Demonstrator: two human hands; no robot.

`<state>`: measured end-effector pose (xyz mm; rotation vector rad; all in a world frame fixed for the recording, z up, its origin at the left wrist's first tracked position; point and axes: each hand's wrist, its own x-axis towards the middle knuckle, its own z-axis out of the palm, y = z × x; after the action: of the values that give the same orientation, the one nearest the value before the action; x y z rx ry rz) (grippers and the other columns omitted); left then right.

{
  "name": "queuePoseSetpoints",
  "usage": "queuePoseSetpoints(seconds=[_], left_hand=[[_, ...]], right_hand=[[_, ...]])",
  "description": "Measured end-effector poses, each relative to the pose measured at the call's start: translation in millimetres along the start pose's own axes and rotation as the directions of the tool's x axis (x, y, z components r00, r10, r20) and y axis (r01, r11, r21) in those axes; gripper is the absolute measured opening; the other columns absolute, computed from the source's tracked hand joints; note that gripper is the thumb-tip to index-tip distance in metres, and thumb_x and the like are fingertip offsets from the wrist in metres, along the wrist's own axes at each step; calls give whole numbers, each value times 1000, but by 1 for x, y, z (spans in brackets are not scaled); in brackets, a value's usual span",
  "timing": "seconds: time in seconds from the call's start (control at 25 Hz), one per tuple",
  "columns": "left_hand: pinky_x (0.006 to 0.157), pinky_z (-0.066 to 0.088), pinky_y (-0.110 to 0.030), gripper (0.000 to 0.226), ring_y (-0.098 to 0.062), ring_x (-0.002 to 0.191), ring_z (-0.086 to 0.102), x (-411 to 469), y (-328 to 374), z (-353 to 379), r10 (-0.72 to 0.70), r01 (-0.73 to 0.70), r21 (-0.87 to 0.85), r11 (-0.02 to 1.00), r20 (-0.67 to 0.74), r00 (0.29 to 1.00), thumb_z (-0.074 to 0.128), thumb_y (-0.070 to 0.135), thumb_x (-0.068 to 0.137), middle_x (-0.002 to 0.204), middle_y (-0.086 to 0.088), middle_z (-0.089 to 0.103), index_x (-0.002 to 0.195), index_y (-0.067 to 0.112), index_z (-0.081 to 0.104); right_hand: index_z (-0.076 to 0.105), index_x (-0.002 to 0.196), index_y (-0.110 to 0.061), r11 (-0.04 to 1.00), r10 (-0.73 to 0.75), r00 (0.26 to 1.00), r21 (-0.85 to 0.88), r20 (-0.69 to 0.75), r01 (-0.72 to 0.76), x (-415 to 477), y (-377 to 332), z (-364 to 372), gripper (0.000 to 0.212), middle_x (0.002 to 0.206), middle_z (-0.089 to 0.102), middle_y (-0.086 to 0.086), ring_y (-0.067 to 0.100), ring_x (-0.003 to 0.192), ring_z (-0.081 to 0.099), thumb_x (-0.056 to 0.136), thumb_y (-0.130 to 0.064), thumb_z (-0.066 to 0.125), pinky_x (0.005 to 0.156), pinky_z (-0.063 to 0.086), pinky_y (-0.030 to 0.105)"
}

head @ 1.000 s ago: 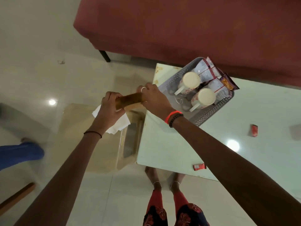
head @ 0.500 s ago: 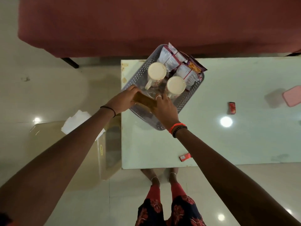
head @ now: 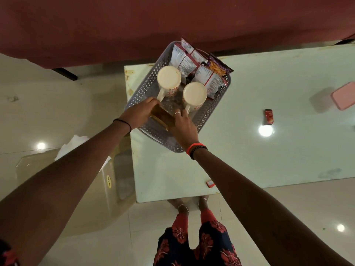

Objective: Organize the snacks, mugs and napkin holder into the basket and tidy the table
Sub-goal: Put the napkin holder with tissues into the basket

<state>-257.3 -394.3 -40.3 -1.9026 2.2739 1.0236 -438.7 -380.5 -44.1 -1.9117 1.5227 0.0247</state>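
Left fingers (head: 151, 102): curled together round the left end of the napkin holder (head: 163, 118), clamped on it.
Right fingers (head: 181, 114): close together and bent over the holder's right end, gripping it; one wears a ring.
Left hand (head: 139, 114): over the basket's (head: 140, 93) near-left rim, a dark band at the wrist.
Right hand (head: 183, 125): over the basket's near end, red and black bands at the wrist.
Napkin holder: brown wood, held between both hands at the near end of the basket; whether it touches the basket floor, I cannot tell.
Mugs: two cream ones, the left mug (head: 169, 78) and right mug (head: 195, 93), stand side by side in the middle of the basket, just beyond the holder.
Snack packets (head: 192, 60): upright in the basket's far end, behind the mugs.
Basket: grey, perforated, at the table's (head: 249, 150) far-left corner.
Red sachet (head: 268, 116): on the table, well right of the basket.
Second sachet (head: 210, 183): at the table's near edge, well apart from the basket.
Pink lid (head: 343, 96): far right of the basket.
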Motion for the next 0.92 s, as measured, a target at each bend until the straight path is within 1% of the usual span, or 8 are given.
queuePoseSetpoints(seconds=[0.12,0.32,0.52,0.6,0.68,0.72,0.8,0.92], left_hand=[[76,55,-39,54,-30,98,61,-2,2,-1,6,-6,6,1000,1,1000,53,-10,81,135,-11,45,131,10,44],[78,48,-26,54,-27,101,60,-10,7,1,21,-20,33,999,-46,999,51,-8,85,140,-12,43,136,7,41],[83,54,-33,53,-28,106,60,-10,8,1,7,-5,52,999,-50,999,50,-8,86,139,-12,43,136,8,41],[87,52,-29,56,-27,108,59,-16,7,1,1,-1,2,1000,-93,996,52,-8,85,139,-11,44,136,11,41],[95,48,-28,54,-25,113,57,-32,3,-1,-98,72,-132,989,-207,973,51,-7,86,139,-9,44,135,13,44],[99,46,-29,50,-25,115,56,-44,0,-2,-187,127,-216,968,-286,940,50,-6,87,139,-9,44,134,12,45],[100,42,-26,42,-26,115,56,-76,-10,-4,-361,215,-341,915,-459,812,46,-2,89,135,-11,46,129,10,49],[98,42,-27,35,-26,111,56,-138,-27,6,-603,331,-515,791,-561,567,45,1,89,127,-15,48,122,8,52]], right_hand=[[43,130,-7,1000,10,1000,0,26,-10,0,-1,-1,59,120,50,15,33,105,59,82,-26,70,81,56,48],[45,124,-5,1000,16,998,15,57,-17,1,-4,-4,51,119,50,16,33,106,59,83,-24,69,84,56,47],[45,125,-4,1000,21,998,11,66,-22,-1,-4,-4,54,122,48,15,33,108,58,83,-26,70,86,55,47],[44,128,-4,999,51,998,-2,25,-51,-4,-8,-6,61,125,46,15,32,113,53,81,-32,71,87,55,46],[47,124,-4,1000,16,996,-4,-91,-17,-10,-17,-7,55,122,48,14,29,112,52,83,-36,67,84,55,42],[51,117,-5,998,-37,988,40,-152,43,-14,-25,-5,44,118,51,13,28,108,54,86,-33,64,81,55,40],[55,97,-8,963,-111,976,221,-187,152,-25,-45,1,19,102,58,9,23,91,59,91,-26,56,73,56,37],[56,87,-8,902,-109,994,418,-31,112,-40,-77,25,13,80,63,6,19,72,59,93,-19,52,65,53,33]])
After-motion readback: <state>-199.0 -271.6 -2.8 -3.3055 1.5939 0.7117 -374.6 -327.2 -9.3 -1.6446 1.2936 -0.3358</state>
